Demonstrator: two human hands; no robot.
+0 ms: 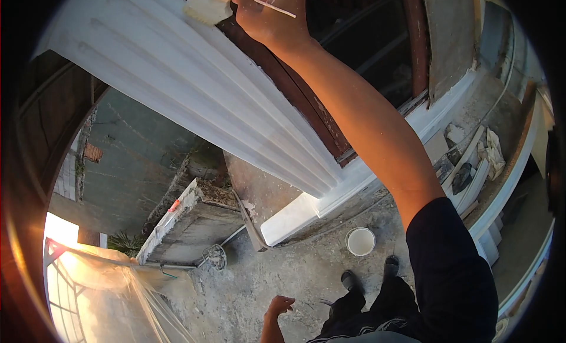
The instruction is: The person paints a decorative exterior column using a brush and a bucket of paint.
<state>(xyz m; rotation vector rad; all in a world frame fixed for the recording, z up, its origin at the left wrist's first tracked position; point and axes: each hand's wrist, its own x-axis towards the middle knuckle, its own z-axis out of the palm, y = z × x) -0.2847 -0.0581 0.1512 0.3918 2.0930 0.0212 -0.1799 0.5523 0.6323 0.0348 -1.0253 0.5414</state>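
Observation:
My right hand [268, 15] is raised at the top edge, its fingers closed around a paintbrush [209, 8] with a broad, pale, yellowish head. A thin white rod sticks out past the knuckles, and the frame's edge cuts off part of the grip. The brush head lies against the upper part of a white fluted column [194, 95], beside the dark red-brown window frame [330, 130]. Low in the view, my left hand [280, 304] hangs beside my body with loosely bent fingers, the thumb apart, and nothing visible in it.
A white bucket [361, 241] stands on the concrete floor just ahead of my shoes. Farther left, a grey bucket [217, 257] sits by a low concrete wall [188, 225]. Rubble and scraps [471, 166] lie on the right. Translucent sheeting [112, 284] hangs at lower left.

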